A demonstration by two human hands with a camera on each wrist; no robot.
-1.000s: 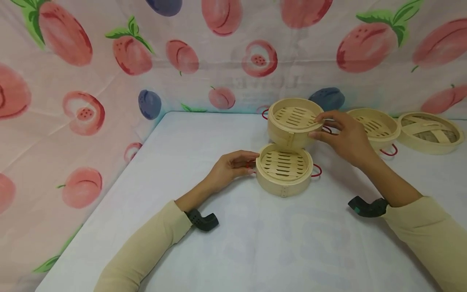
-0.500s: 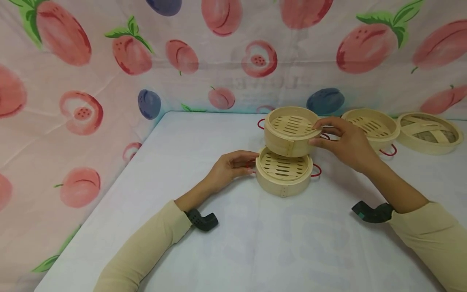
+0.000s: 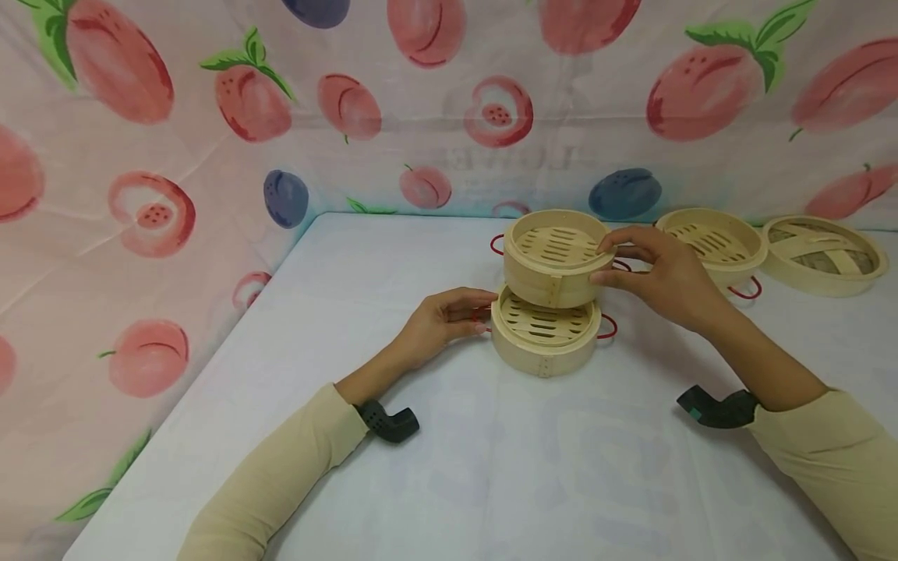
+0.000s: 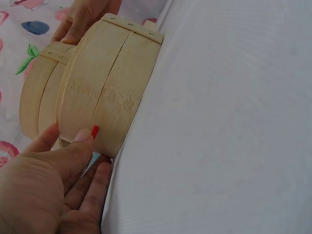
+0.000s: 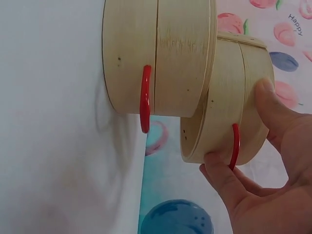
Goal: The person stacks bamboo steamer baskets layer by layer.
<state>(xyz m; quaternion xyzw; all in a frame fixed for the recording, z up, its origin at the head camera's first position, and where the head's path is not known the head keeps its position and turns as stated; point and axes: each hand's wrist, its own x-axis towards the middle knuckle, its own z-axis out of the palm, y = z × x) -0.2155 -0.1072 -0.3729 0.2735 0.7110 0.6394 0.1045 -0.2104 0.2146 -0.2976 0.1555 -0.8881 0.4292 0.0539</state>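
A round bamboo steamer basket point(image 3: 543, 360) with a slatted bottom and red handles sits on the white table. My left hand point(image 3: 436, 327) grips its left side at the handle; in the left wrist view the thumb lies by the red handle point(image 4: 95, 131). My right hand point(image 3: 665, 279) pinches a second bamboo steamer basket point(image 3: 532, 276) at its right rim. That upper basket point(image 5: 226, 87) is over the lower basket point(image 5: 180, 53), shifted toward the back and covering its far part. Whether their rims touch at the back cannot be told.
Behind my right hand stands a third steamer basket point(image 3: 744, 269) with a red handle. Right of it lies a woven bamboo lid point(image 3: 828, 284). A fruit-print cloth point(image 3: 421, 101) hangs behind the white table point(image 3: 491, 467) and along its left side.
My right hand has lowered the upper basket and brought it slightly left and nearer, over the lower one. My left hand and the lower basket have stayed in place.
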